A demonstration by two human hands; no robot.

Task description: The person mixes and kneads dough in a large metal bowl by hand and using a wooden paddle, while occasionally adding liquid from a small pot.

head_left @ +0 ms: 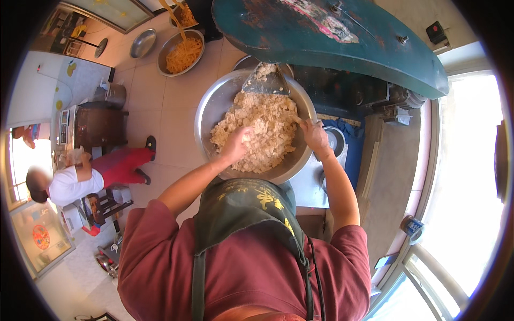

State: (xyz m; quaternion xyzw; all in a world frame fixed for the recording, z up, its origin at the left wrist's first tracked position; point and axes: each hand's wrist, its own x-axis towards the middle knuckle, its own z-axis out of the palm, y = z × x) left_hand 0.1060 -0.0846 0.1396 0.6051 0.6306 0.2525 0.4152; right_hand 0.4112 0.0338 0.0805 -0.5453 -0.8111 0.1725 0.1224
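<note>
A large steel bowl (202,120) in front of me holds a heap of pale, crumbly dough (265,128). My left hand (236,145) is in the left part of the heap, its fingers curled into the crumbs and partly hidden by them. At the bowl's right rim is my right hand (316,137), closed over the edge with the fingers reaching inside, next to the dough. A metal chute (266,84) with dough stuck on it reaches over the bowl's far side.
A big green machine cover (326,40) stretches across the far right. Beside the bowl, a smaller metal bowl (334,140) sits on a metal surface (311,187). Noodle-like orange strips fill a basin (182,53) at far left. A person in red trousers (120,165) stands at left.
</note>
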